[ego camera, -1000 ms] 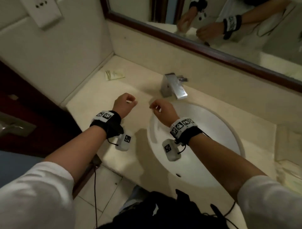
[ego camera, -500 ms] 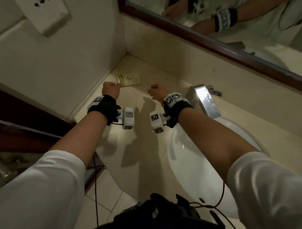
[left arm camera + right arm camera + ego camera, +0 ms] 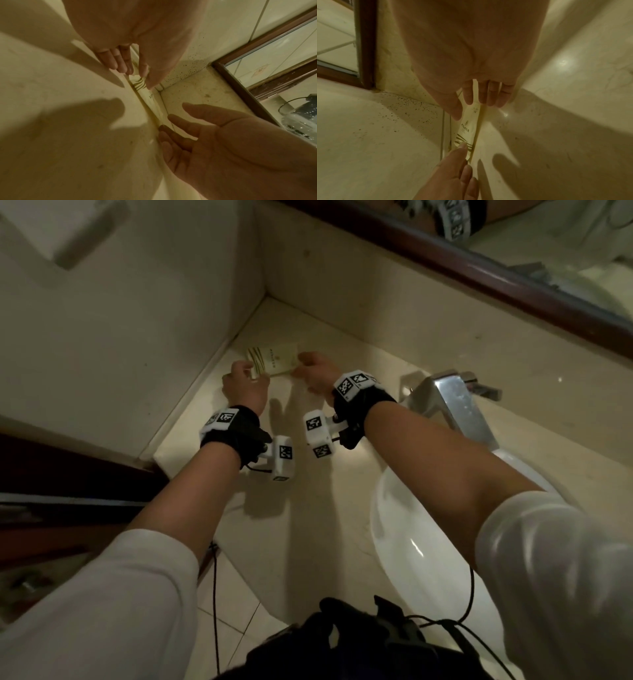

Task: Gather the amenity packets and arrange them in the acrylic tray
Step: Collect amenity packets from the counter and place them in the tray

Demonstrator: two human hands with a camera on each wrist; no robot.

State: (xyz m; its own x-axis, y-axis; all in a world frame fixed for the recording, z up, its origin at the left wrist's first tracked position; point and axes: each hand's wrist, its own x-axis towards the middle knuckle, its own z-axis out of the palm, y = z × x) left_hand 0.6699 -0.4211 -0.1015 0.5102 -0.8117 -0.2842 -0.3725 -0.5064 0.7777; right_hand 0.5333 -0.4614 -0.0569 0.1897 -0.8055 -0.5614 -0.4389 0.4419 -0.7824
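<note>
One cream amenity packet with dark stripes on its left end lies on the counter in the back-left corner, close to the wall. My left hand is at the striped end. In the left wrist view its thumb rests on the stripes of the packet, with the fingers just beside that edge, pinching it. My right hand is at the other end. Its fingers are straight, and the thumb lies along the packet. No acrylic tray is in view.
A chrome faucet stands right of my right wrist, above the white basin. The beige counter meets a tiled wall on the left. A dark-framed mirror runs above the backsplash. The floor lies below the counter's front edge.
Both hands moved from beside the basin out to the back-left corner and reached the packet; the left thumb now rests on its striped end and the right fingers are at the other end.
</note>
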